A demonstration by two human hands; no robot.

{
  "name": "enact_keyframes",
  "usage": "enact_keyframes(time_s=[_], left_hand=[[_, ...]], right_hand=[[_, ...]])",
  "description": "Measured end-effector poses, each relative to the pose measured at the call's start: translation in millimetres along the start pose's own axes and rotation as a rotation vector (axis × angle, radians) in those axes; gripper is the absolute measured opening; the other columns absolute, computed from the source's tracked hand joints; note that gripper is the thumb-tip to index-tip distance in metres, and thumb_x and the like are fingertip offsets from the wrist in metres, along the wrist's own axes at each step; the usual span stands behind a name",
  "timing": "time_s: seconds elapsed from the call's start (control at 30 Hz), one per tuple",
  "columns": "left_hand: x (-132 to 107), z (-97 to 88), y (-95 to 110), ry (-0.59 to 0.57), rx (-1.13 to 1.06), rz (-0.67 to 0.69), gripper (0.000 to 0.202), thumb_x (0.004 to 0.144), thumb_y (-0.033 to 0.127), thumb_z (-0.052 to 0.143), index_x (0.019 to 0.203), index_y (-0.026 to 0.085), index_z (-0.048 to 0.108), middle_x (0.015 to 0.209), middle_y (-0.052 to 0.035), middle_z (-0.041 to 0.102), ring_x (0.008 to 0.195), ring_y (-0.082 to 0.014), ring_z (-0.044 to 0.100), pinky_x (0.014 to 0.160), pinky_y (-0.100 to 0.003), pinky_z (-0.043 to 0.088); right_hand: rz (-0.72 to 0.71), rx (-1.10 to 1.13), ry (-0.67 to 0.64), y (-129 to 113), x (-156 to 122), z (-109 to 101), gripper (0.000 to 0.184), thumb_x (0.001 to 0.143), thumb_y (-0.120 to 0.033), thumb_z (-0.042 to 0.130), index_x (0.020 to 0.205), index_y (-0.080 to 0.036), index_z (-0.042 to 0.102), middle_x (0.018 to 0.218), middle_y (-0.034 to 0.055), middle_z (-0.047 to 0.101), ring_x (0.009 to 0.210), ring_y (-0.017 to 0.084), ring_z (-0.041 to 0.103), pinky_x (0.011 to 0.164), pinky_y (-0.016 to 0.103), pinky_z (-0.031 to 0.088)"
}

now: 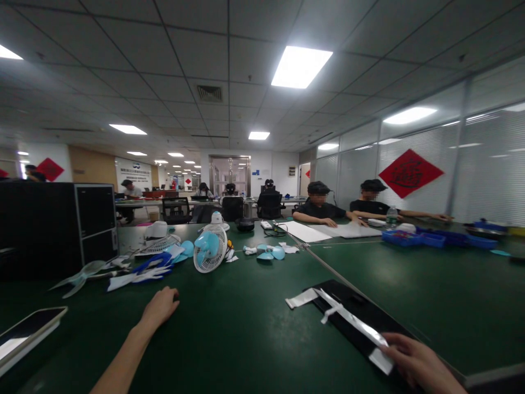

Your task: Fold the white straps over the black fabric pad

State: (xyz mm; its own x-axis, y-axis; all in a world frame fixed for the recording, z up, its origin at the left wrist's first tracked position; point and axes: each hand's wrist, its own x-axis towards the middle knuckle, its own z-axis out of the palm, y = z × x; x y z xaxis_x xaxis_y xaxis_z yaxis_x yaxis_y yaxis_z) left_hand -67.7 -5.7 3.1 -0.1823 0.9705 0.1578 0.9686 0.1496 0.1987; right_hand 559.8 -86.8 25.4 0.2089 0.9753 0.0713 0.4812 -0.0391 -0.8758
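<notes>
My right hand [414,358] pinches the near end of a long, shiny white strip [353,317] between thumb and fingers. The strip lies slantwise over a flat black case-like thing [344,298], whose kind I cannot make out. A short white piece [302,298] sticks out at its far left corner, and another white piece [382,361] lies under my fingers. On the green table [246,339], my left hand [161,305] rests with its fingers curled in, nothing visible in it. Beyond it are white-and-blue gloves [141,276] and a small white fan [210,249] with light blue blades.
A phone-like device [28,331] lies at the near left, before a black computer tower [96,221]. Fan blades [80,276] and other fan parts [266,251] are scattered farther back. Two people sit across the table near white sheets [309,231] and blue trays [402,238].
</notes>
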Motion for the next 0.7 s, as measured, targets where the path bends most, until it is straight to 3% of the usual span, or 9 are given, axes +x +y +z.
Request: enact_keyframes(time_s=[0.17, 0.33, 0.53, 0.7], left_hand=[[-1, -1.1, 1, -0.006, 0.007, -0.005, 0.029, 0.081, 0.031, 0.05, 0.103, 0.02, 0.066, 0.111, -0.0093, 0.064, 0.102, -0.0249, 0.061, 0.079, -0.032, 0.049], [-1, -1.7, 2, -0.008, 0.023, 0.008, 0.029, 0.081, 0.029, 0.049, 0.102, 0.019, 0.066, 0.109, -0.0103, 0.064, 0.101, -0.0243, 0.061, 0.083, -0.032, 0.048], [-3, -4.2, 4, -0.016, 0.021, 0.0, 0.032, 0.081, 0.032, 0.049, 0.106, 0.02, 0.065, 0.113, -0.0105, 0.064, 0.105, -0.0262, 0.06, 0.082, -0.033, 0.049], [-3, -5.5, 6, -0.02, 0.012, -0.01, 0.031, 0.08, 0.032, 0.05, 0.104, 0.02, 0.065, 0.113, -0.01, 0.064, 0.104, -0.0258, 0.06, 0.08, -0.032, 0.049]], right_hand=[[-0.095, 0.039, 0.008, -30, -4, 5, 0.055, 0.06, -0.06, 0.055, 0.091, -0.016, 0.066, 0.073, 0.0079, 0.068, 0.055, 0.019, 0.059, 0.041, 0.026, 0.041], [-0.237, 0.009, 0.112, -75, 10, 11, 0.051, 0.069, -0.055, 0.052, 0.099, -0.015, 0.065, 0.087, 0.0116, 0.072, 0.069, 0.024, 0.065, 0.052, 0.029, 0.047], [-0.416, -0.16, 0.349, -117, 71, 26, 0.039, 0.076, -0.04, 0.047, 0.096, -0.013, 0.066, 0.088, 0.0113, 0.071, 0.076, 0.023, 0.064, 0.067, 0.031, 0.047], [-0.543, -0.491, 0.495, -121, 124, 58, 0.028, 0.084, -0.027, 0.044, 0.099, -0.014, 0.064, 0.094, 0.0106, 0.068, 0.081, 0.021, 0.062, 0.073, 0.03, 0.044]])
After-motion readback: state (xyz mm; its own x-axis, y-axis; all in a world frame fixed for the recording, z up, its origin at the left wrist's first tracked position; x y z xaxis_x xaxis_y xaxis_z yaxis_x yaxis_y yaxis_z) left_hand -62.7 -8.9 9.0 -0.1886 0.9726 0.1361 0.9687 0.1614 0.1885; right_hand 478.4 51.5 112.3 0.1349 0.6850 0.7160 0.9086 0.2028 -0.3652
